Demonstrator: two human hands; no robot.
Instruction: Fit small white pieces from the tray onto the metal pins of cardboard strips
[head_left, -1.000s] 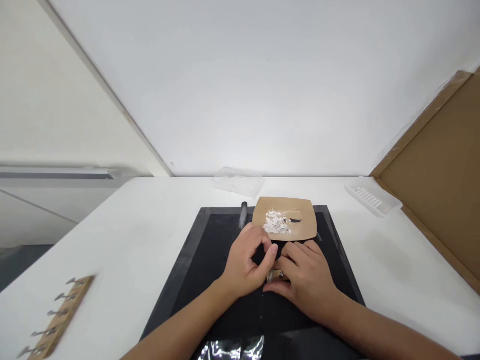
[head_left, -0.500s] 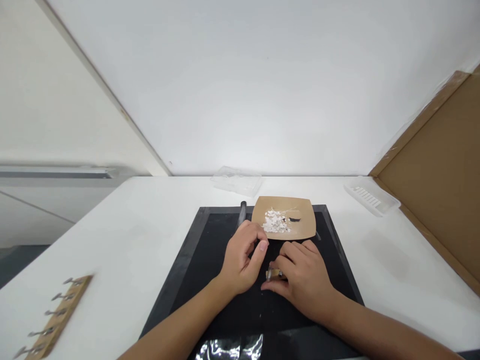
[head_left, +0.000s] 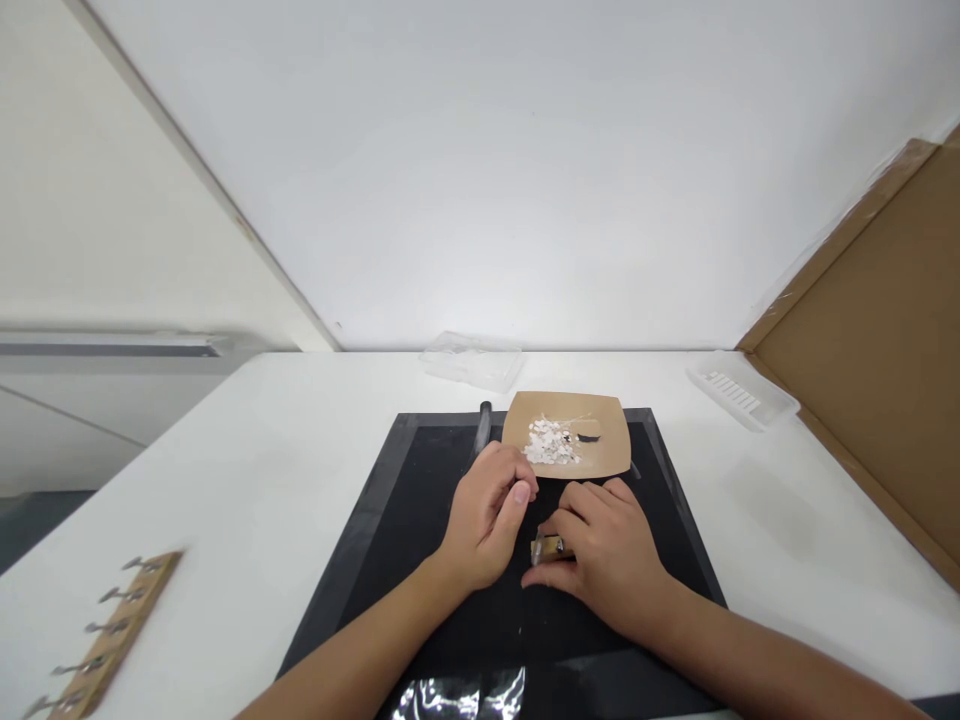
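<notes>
My right hand rests low over the black mat, its fingers and thumb closed round a small wooden piece with a metal fitting. Most of that piece is covered by the palm. Close beside it on the left, my left hand is curled, the thumb lying by the bent forefinger; whatever sits in the pinch is hidden. Just beyond both hands stands a tan tray with many small white flakes and a dark sliver. A dark rod shows behind my left hand, its lower end hidden.
A wooden strip with several metal hooks lies at the table's left. Clear plastic lies by the back wall. A clear tray with white strips is at the back right, beside a cardboard panel.
The view has shifted very slightly. Both hands keep nearly the same pose, and the wooden piece stays in my right hand.
</notes>
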